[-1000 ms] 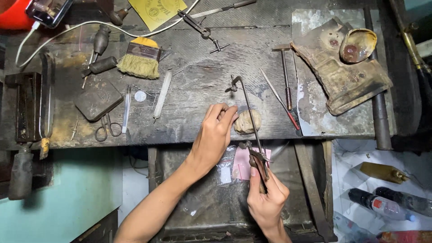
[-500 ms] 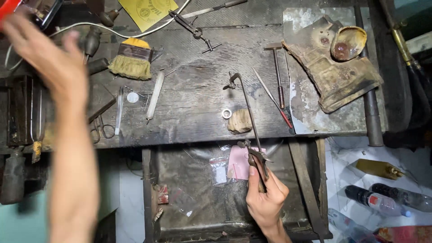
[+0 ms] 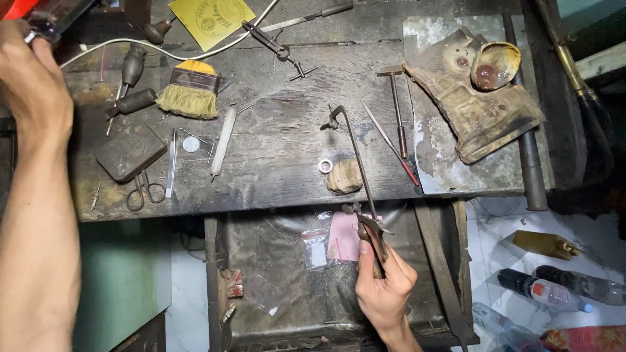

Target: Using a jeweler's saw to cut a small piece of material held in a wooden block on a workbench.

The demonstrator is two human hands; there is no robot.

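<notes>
A yellow printed paper sheet (image 3: pixel 212 19) is lying at the bench's far edge, small clear plastic bags (image 3: pixel 317 249) and a pink packet (image 3: pixel 344 236) are sitting in the open drawer, and labelled plastic bottles (image 3: pixel 541 291) are lying on the floor at right.

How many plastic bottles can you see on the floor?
2 clear ones, both on the floor at lower right: one with a red label, and one beyond it by the right edge. A third may lie below them, but it is too cut off to tell.
</notes>
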